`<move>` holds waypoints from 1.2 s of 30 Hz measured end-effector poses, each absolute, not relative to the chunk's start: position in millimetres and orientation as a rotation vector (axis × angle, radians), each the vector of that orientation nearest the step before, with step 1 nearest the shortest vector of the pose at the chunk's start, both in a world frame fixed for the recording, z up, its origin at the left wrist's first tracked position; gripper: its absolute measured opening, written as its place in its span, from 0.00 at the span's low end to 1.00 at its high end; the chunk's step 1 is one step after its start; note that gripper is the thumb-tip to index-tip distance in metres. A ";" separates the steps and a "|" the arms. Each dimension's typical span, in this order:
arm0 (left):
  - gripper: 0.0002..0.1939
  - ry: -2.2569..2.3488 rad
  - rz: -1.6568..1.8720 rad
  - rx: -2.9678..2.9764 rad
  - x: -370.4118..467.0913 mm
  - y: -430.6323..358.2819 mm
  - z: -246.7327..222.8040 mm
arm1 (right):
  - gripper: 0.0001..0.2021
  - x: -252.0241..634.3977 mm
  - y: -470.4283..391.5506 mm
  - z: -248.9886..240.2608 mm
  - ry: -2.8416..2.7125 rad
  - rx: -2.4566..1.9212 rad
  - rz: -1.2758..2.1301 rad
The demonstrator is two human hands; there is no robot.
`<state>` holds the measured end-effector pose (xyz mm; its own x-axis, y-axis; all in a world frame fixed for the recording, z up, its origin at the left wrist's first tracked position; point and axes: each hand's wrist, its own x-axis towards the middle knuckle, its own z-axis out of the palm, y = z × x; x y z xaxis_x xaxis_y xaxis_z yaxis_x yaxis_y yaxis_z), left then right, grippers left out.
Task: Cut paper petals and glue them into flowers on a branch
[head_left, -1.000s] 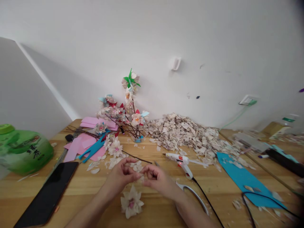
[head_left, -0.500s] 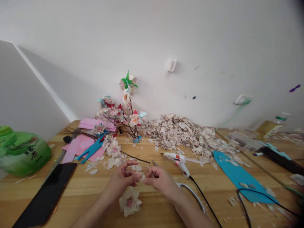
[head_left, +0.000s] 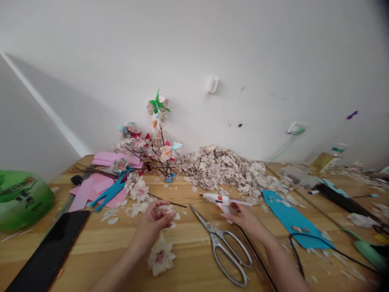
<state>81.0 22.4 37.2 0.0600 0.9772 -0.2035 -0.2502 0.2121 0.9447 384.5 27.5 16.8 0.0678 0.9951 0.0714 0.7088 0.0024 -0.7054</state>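
Observation:
My left hand (head_left: 158, 219) is over the table just above a pale flower with a pink centre (head_left: 161, 256); its fingers are curled near the thumb, and a small pale piece may be between them, too small to make out. My right hand (head_left: 240, 217) has its fingers around the handle of the white glue gun (head_left: 217, 198), whose nozzle points left. Grey scissors (head_left: 217, 239) lie slightly apart on the wood between my forearms. Beyond my left hand, a thin dark stick (head_left: 168, 200) lies beside more pale flowers (head_left: 140, 191).
Flowering twigs stand in a small clear cup (head_left: 167, 177). Dry petals (head_left: 225, 166) are heaped against the wall. Pink paper (head_left: 101, 184), a black phone (head_left: 50, 247) and a green bottle (head_left: 24, 200) lie left. Blue paper (head_left: 294, 221) and black cable (head_left: 257, 253) are right.
My right hand has left my left hand and moved right to the glue gun, uncovering the scissors. The view has turned slightly right.

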 end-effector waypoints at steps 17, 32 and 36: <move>0.23 1.115 1.409 0.802 94.8 21.1 43.3 | 0.21 311.8 -2.3 -1.9 -1.414 -1.434 1.032; 0.24 1.103 1.444 0.782 97.3 20.6 43.5 | 0.23 306.0 -13.0 -10.7 -1.512 -1.545 0.973; 0.23 1.106 1.440 0.779 97.0 20.3 44.0 | 0.23 305.5 -13.9 -7.0 -1.523 -1.561 1.003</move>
